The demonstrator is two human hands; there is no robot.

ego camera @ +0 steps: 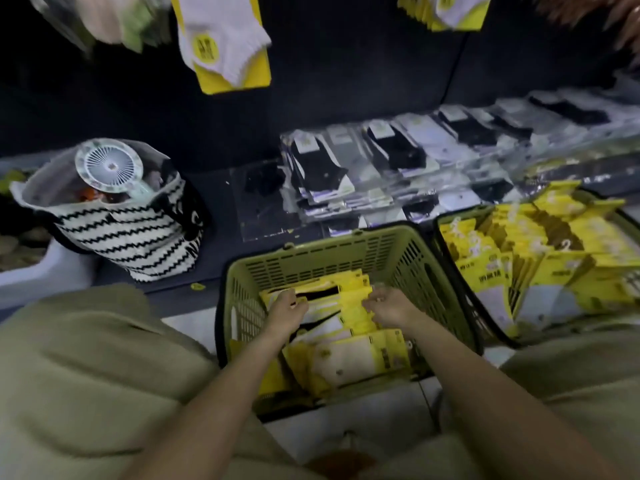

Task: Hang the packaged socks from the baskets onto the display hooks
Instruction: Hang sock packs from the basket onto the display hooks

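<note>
A green plastic basket (322, 252) stands on the floor between my knees, holding several yellow-carded sock packs (360, 358). Both hands are inside it. My left hand (285, 308) has its fingers curled over the left edge of a stack of packs. My right hand (389, 306) pinches the right edge of the same stack. A second green basket (441, 233) to the right is full of yellow sock packs (561, 258). White socks on a yellow card (225, 46) hang from the display above, and more yellow packs (446, 12) hang at the top right.
A black-and-white zigzag bag (138, 233) with a small white fan (109, 166) in it sits on the dark low shelf at the left. Clear-wrapped black and white socks (398, 164) lie in rows along the shelf behind the baskets. My knees flank the near basket.
</note>
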